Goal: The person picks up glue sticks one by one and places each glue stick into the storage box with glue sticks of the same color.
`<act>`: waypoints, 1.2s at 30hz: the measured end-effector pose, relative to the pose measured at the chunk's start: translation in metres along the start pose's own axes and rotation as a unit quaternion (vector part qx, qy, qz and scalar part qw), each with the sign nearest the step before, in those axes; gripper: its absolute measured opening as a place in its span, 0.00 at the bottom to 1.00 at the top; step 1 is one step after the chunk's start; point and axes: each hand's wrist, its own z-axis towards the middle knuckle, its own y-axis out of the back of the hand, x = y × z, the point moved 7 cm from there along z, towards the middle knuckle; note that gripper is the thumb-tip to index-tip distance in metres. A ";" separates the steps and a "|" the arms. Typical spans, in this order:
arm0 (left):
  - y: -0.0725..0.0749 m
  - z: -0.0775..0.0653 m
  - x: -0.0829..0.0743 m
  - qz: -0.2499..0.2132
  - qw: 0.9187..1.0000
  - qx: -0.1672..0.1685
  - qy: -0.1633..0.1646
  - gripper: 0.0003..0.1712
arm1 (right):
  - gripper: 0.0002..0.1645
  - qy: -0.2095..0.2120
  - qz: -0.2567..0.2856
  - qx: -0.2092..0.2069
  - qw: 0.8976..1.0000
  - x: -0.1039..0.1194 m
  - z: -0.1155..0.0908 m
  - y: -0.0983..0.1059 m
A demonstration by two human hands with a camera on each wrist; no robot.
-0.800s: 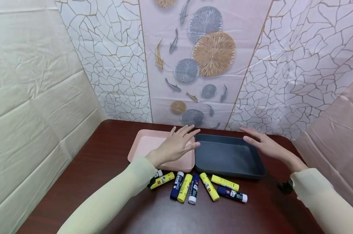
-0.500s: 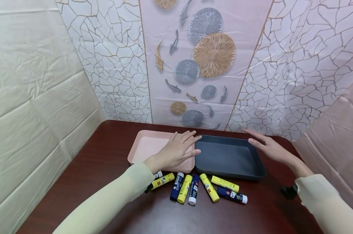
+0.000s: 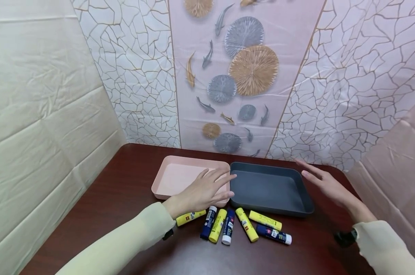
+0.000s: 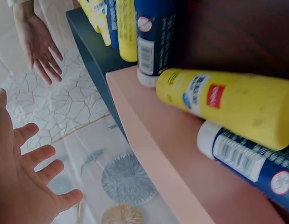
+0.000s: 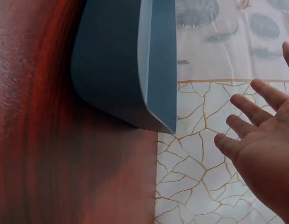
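My left hand (image 3: 204,191) hovers over the right part of a pink tray (image 3: 174,175), fingers spread and holding nothing. To the right, my other hand (image 3: 325,185) hangs in the air beside the right end of a dark blue-grey tray (image 3: 269,189), also bare. In front of the trays lie several glue sticks, among them a yellow one (image 3: 191,217), a navy one (image 3: 208,223), another yellow one (image 3: 246,225) and a navy one with a white cap (image 3: 273,234). A further navy glue stick (image 4: 247,156) shows in the left wrist view; my left arm hides it from the head view.
Both trays stand side by side on a dark red-brown table (image 3: 107,198). A patterned cloth (image 3: 224,76) hangs behind the table's far edge. Pale cloth walls (image 3: 39,126) stand at the left and right.
Both hands have shifted lower in the head view, the right one also a little to the right. The view has tilted slightly upward. Trays and glue sticks look unmoved on the table.
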 end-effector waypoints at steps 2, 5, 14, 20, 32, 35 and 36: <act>-0.002 -0.003 -0.002 0.004 1.000 0.003 -0.004 0.35 | 0.40 -0.001 0.007 -0.006 1.000 -0.003 -0.002 0.000; -0.006 -0.008 -0.004 0.009 1.000 0.007 -0.006 0.35 | 0.41 -0.007 0.023 -0.016 1.000 -0.008 -0.005 0.000; -0.016 -0.020 -0.008 0.007 0.999 0.031 -0.004 0.35 | 0.45 -0.046 0.056 -0.029 0.997 -0.029 -0.015 -0.003; -0.019 -0.027 -0.014 0.006 0.999 0.035 -0.018 0.35 | 0.48 -0.060 0.081 -0.024 0.995 -0.038 -0.018 -0.007; -0.024 -0.044 -0.022 -0.002 0.999 0.037 -0.036 0.35 | 0.47 -0.070 0.107 -0.015 0.992 -0.050 -0.021 -0.011; -0.022 -0.047 -0.023 -0.006 0.999 0.036 -0.034 0.35 | 0.46 -0.065 0.122 -0.010 0.990 -0.054 -0.022 -0.012; -0.021 -0.048 -0.023 -0.010 0.999 0.037 -0.033 0.34 | 0.46 -0.066 0.126 -0.009 0.990 -0.055 -0.023 -0.013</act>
